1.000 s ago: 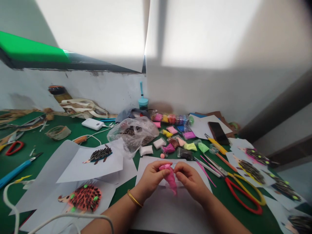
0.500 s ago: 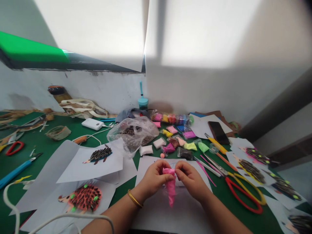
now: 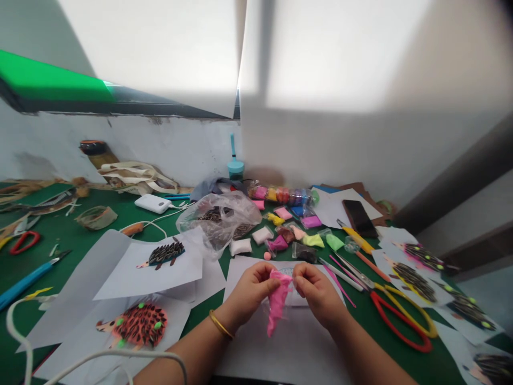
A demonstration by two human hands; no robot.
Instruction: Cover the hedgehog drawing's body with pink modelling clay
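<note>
A crumpled pink modelling clay packet (image 3: 278, 305) hangs above the white paper (image 3: 256, 355) in front of me, its lower end tapering to a point. My left hand (image 3: 253, 293) pinches its upper left side between thumb and fingers. At the upper right corner, my right hand (image 3: 316, 293) is closed in a pinch on the edge of the packet, where a bit of clear wrapper seems to show. Just beyond my left hand lies a small pink ball (image 3: 267, 256). Several clay packets, among them a black one (image 3: 304, 252) and a purple one (image 3: 277, 244), lie past my hands.
Scissors (image 3: 395, 310) with red and yellow handles, a white pen (image 3: 340, 274) and a phone (image 3: 359, 218) lie to the right. A plastic bag of seeds (image 3: 218, 219) stands behind. Hedgehog pictures (image 3: 138, 324) flank me; a white cable (image 3: 120, 353) crosses at lower left.
The pink packet has turned and spread, so more of its wide face shows. My right hand has shifted slightly to the right, with its fingers curled tighter.
</note>
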